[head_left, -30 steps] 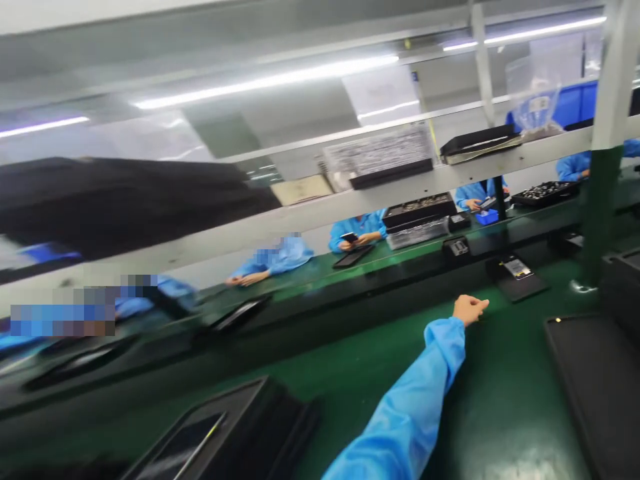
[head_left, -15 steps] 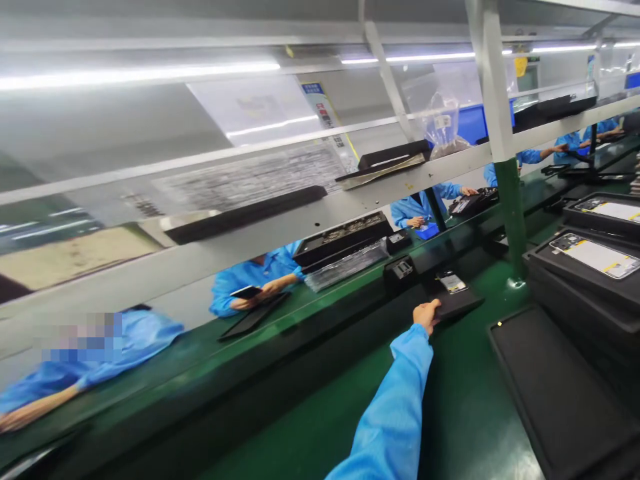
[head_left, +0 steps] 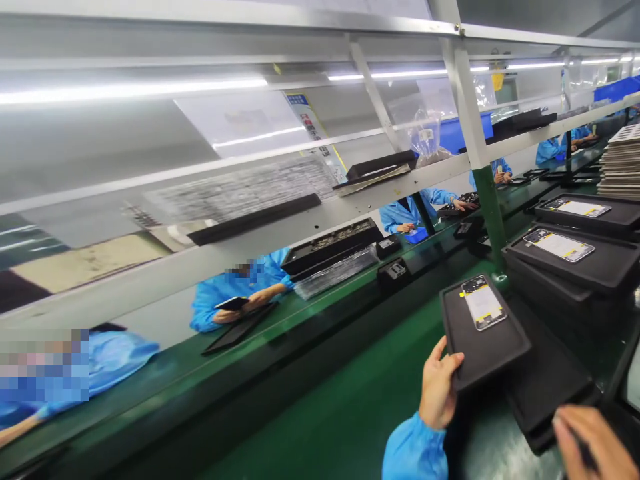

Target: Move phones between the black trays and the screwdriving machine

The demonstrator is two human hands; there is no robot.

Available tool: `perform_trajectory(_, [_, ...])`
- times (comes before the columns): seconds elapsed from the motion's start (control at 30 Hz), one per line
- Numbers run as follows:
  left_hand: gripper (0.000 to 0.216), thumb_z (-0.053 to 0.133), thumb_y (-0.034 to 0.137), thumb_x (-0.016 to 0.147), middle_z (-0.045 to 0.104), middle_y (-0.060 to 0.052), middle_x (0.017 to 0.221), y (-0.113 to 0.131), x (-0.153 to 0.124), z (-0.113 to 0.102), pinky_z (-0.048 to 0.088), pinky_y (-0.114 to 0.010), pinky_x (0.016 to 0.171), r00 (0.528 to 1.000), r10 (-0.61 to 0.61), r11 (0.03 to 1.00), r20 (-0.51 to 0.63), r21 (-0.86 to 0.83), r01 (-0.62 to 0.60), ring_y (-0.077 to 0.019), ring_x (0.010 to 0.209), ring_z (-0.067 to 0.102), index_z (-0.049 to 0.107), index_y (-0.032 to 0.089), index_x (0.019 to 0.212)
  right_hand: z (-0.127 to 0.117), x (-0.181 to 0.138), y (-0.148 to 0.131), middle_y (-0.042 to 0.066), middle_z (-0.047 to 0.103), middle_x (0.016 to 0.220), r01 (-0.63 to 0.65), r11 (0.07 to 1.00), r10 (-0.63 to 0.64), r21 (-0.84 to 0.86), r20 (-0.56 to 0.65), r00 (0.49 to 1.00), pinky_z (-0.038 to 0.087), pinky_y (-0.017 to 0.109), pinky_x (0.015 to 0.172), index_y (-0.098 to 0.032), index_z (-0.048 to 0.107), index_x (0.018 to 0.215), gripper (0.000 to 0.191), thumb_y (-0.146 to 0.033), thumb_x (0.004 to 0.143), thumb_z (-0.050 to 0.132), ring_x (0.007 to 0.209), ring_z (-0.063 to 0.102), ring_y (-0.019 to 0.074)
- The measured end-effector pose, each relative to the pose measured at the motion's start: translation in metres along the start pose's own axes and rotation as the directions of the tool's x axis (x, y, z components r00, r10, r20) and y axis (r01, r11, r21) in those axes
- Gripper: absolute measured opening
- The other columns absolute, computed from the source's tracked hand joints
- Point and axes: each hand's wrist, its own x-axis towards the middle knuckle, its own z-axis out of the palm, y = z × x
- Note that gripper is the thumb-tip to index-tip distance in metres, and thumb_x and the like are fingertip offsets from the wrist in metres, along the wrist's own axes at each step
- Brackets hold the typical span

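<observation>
My left hand (head_left: 439,390) grips the near left corner of a flat black tray (head_left: 493,350), lifted above the green bench. A phone body with a white and yellow label (head_left: 483,303) lies in the tray's far half. The held tray hovers over another empty black tray (head_left: 550,387) lying on the bench. My right hand (head_left: 595,447) is at the bottom right corner, blurred, fingers curled round a thin dark object I cannot name.
Stacked black trays with phone bodies (head_left: 575,257) stand at the right, a pile of pale trays (head_left: 623,160) behind them. A green conveyor belt (head_left: 280,333) runs across; people in blue coats work beyond it. A white and green post (head_left: 485,200) rises from the bench.
My left hand took hold of the black tray at the conveyor's edge and pulled it back toward me, lifted. My right hand has come into view. The view swung right.
</observation>
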Motion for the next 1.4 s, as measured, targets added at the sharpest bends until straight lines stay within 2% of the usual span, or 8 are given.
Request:
perform_trajectory(0.1, [0.084, 0.085, 0.029, 0.056, 0.071, -0.011, 0.097, -0.033, -0.031, 0.022, 0.057, -0.036, 0.076, 0.998, -0.051, 0.999, 0.041, -0.012, 0.051, -0.0259, 0.084, 0.070, 0.045, 0.018, 0.128, -0.016, 0.041, 0.042, 0.014, 0.065, 0.115, -0.284, 0.959, 0.283, -0.007, -0.045, 0.958, 0.048, 0.042, 0.093, -0.017, 0.064, 0.106, 0.041, -0.047, 0.078, 0.065, 0.103, 0.062, 0.0276])
perform_trajectory(0.23, [0.048, 0.077, 0.049, 0.066, 0.066, -0.013, 0.103, -0.052, -0.038, 0.024, 0.055, -0.041, 0.083, 0.990, 0.113, 0.904, 0.081, 0.405, -0.136, -0.0275, 0.091, 0.066, 0.067, 0.019, 0.102, -0.014, 0.063, 0.085, 0.014, 0.066, 0.115, -0.692, 0.721, 0.661, 0.025, 0.272, 0.699, 0.048, 0.043, 0.094, -0.015, 0.063, 0.113, 0.065, -0.065, 0.072, 0.058, 0.108, 0.060, 0.0298])
perform_trajectory(0.5, [0.085, 0.057, 0.059, 0.080, 0.026, -0.009, 0.155, -0.083, -0.018, 0.036, 0.021, -0.031, 0.116, 0.979, 0.176, 0.937, -0.100, 0.323, -0.135, -0.0220, 0.143, 0.021, 0.025, 0.018, 0.146, 0.008, 0.090, 0.090, 0.011, 0.068, 0.111, -0.617, 0.777, 0.371, 0.126, 0.699, 0.611, 0.050, 0.041, 0.092, -0.014, 0.066, 0.112, 0.057, -0.055, 0.073, 0.063, 0.102, 0.064, 0.0285])
perform_trajectory(0.6, [0.087, 0.045, 0.063, 0.085, 0.016, -0.006, 0.158, -0.090, -0.033, 0.040, 0.013, -0.030, 0.118, 0.978, 0.182, 0.931, -0.105, 0.339, -0.137, -0.0193, 0.144, 0.014, 0.011, 0.016, 0.150, 0.013, 0.100, 0.074, 0.012, 0.063, 0.121, -0.454, 0.891, 0.272, 0.003, 0.797, 0.540, 0.047, 0.046, 0.097, -0.016, 0.063, 0.119, 0.054, -0.053, 0.081, 0.055, 0.113, 0.058, 0.0303])
perform_trajectory(0.73, [0.091, 0.040, 0.067, 0.084, 0.010, -0.007, 0.159, -0.089, -0.046, 0.038, 0.009, -0.032, 0.119, 0.978, 0.188, 0.921, -0.089, 0.363, -0.144, -0.0194, 0.145, 0.009, 0.008, 0.013, 0.149, 0.033, 0.097, 0.039, 0.019, 0.049, 0.136, 0.142, 0.949, 0.103, -0.282, 0.702, 0.705, 0.027, 0.058, 0.109, -0.010, 0.060, 0.121, 0.053, -0.047, 0.084, 0.058, 0.131, 0.039, 0.0365])
perform_trajectory(1.0, [0.086, 0.044, 0.064, 0.085, 0.017, -0.009, 0.157, -0.086, -0.040, 0.022, 0.011, -0.031, 0.119, 0.978, 0.202, 0.911, -0.044, 0.376, -0.171, -0.0200, 0.145, 0.013, 0.020, 0.011, 0.148, 0.067, 0.095, 0.007, 0.023, 0.064, 0.109, 0.523, 0.781, -0.016, -0.342, 0.825, 0.564, 0.046, 0.050, 0.087, -0.006, 0.061, 0.112, 0.031, -0.018, 0.091, 0.040, 0.106, 0.058, 0.0342])
perform_trajectory(1.23, [0.079, 0.053, 0.066, 0.080, 0.031, -0.010, 0.153, -0.075, -0.028, 0.005, 0.020, -0.034, 0.117, 0.982, 0.180, 0.948, -0.061, 0.276, -0.157, -0.0236, 0.141, 0.025, 0.038, 0.018, 0.141, 0.054, 0.129, 0.046, 0.007, 0.060, 0.058, -0.245, 0.960, 0.279, -0.134, 0.400, 0.873, 0.045, 0.030, 0.055, -0.014, 0.065, 0.078, 0.045, -0.043, 0.089, 0.032, 0.057, 0.059, 0.0203])
perform_trajectory(1.4, [0.078, 0.063, 0.065, 0.073, 0.032, -0.011, 0.152, -0.040, -0.033, 0.020, 0.018, -0.037, 0.118, 0.914, 0.393, 0.900, -0.096, 0.245, -0.361, -0.0257, 0.141, 0.025, 0.048, 0.020, 0.135, 0.031, 0.109, 0.028, 0.008, 0.070, 0.079, -0.767, 0.443, 0.598, 0.465, 0.483, 0.639, 0.054, 0.032, 0.055, -0.013, 0.067, 0.092, 0.053, -0.061, 0.071, 0.065, 0.067, 0.065, 0.0220])
